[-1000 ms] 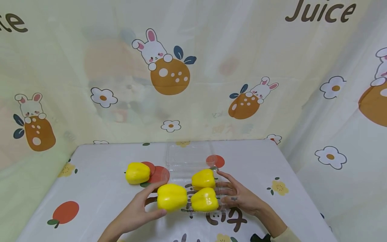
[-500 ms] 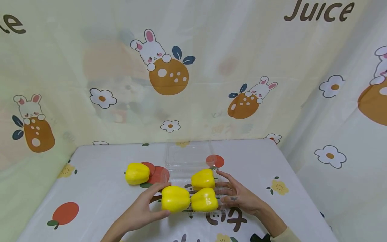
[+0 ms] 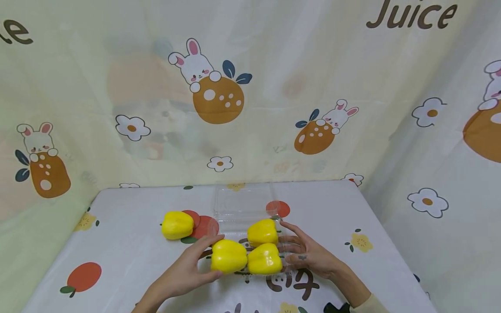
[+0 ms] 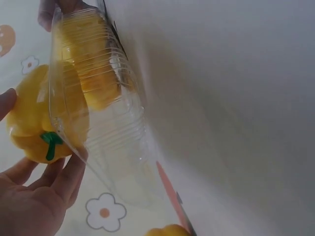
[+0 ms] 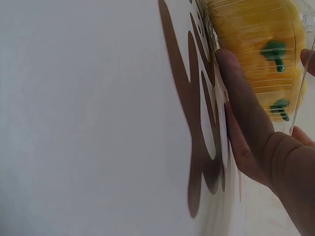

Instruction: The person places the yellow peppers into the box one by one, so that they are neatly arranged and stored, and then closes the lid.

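A clear plastic clamshell container [image 4: 106, 140] lies on the table with its lid [image 3: 242, 201] folded back. Two yellow bell peppers, one at the back [image 3: 262, 231] and one in front [image 3: 265, 259], sit in its right part, stems to the right. Between thumb and fingers, my left hand [image 3: 188, 268] holds another yellow bell pepper [image 3: 229, 256] beside the front one. Its green stem [image 4: 51, 141] faces my fingers in the left wrist view. My right hand [image 3: 309, 256] holds the container's right side, fingers along the outer wall in the right wrist view.
Left of the container stands a single yellow bell pepper [image 3: 177, 225]. A printed white cloth [image 3: 125, 243] covers the table, and patterned curtains [image 3: 266, 143] close off the back and sides. A black object [image 3: 337, 308] shows at the bottom edge near the right sleeve [image 3: 369, 304].
My left hand has moved a little to the right with its pepper, closing the gap to the front pepper in the container. The right hand has stayed at the container's right side.
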A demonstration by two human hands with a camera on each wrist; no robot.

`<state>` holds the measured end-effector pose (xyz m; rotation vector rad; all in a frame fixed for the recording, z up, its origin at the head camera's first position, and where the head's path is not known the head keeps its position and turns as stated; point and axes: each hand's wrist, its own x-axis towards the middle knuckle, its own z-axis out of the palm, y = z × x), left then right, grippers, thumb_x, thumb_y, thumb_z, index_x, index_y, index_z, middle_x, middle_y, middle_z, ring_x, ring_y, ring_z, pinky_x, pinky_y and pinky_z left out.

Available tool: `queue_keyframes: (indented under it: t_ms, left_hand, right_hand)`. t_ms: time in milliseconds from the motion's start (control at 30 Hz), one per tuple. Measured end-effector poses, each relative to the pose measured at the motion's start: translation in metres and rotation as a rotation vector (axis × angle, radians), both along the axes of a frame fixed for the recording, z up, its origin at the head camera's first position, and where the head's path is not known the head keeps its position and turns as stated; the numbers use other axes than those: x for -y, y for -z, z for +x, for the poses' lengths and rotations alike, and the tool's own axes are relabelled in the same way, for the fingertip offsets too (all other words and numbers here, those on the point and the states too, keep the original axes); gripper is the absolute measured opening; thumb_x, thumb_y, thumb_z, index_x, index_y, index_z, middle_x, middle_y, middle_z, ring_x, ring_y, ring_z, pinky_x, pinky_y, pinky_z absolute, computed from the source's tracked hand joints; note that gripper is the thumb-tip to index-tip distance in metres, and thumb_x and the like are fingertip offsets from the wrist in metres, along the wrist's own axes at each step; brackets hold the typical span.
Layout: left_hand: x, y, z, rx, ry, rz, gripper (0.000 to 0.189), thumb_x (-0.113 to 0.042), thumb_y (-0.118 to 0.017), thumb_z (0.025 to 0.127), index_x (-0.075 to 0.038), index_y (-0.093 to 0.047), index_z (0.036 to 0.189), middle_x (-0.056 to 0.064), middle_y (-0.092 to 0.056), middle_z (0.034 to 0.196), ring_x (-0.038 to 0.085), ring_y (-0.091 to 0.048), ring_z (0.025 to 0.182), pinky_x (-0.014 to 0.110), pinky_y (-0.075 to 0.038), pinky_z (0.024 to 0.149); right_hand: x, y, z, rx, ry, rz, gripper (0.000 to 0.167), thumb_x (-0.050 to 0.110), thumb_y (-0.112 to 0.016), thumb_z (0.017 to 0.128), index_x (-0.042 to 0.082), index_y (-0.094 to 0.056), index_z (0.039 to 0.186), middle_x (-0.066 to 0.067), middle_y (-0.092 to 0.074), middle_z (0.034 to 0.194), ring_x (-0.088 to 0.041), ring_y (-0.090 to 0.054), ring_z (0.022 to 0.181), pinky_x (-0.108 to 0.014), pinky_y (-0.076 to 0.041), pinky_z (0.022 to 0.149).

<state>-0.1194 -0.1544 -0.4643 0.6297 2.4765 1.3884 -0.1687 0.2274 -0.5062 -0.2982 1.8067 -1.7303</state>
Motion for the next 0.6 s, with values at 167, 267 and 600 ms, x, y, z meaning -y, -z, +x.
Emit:
queue_keyframes:
  t_ms: [167,267,600]
  left_hand:
    - [-0.0013,0.0003,-0.0001,-0.033,0.001,-0.029,0.078,-0.024,-0.085,0.089,-0.027,-0.047,0.157,-0.002,-0.055,0.155,0.025,-0.057,0.139,0.049,-0.051,0.115]
    - [-0.0024,0.0004,0.0007,-0.064,-0.007,-0.075,0.078,-0.024,-0.085,0.089,-0.028,-0.047,0.157,-0.003,-0.055,0.156,0.023,-0.059,0.137,0.048,-0.052,0.114]
    - [-0.0071,-0.0006,0.0008,-0.105,-0.013,-0.212,0.077,-0.026,-0.086,0.088,-0.022,-0.051,0.156,0.002,-0.052,0.159,0.028,-0.053,0.142,0.059,-0.049,0.116]
  right_hand:
    - [-0.0002,-0.0001,-0.0002,0.002,-0.006,-0.008,0.105,0.006,-0.074,0.093,0.029,-0.007,0.171,-0.032,-0.027,0.168,-0.035,-0.056,0.139,-0.053,-0.061,0.102]
    - [-0.0002,-0.0002,-0.0002,0.004,-0.007,-0.009,0.105,0.006,-0.074,0.093,0.029,-0.007,0.171,-0.032,-0.028,0.168,-0.035,-0.056,0.139,-0.053,-0.061,0.102]
    - [-0.0003,0.0006,0.0006,0.001,-0.007,-0.002,0.104,0.009,-0.074,0.095,0.028,-0.006,0.171,-0.032,-0.027,0.169,-0.036,-0.056,0.139,-0.053,-0.061,0.101]
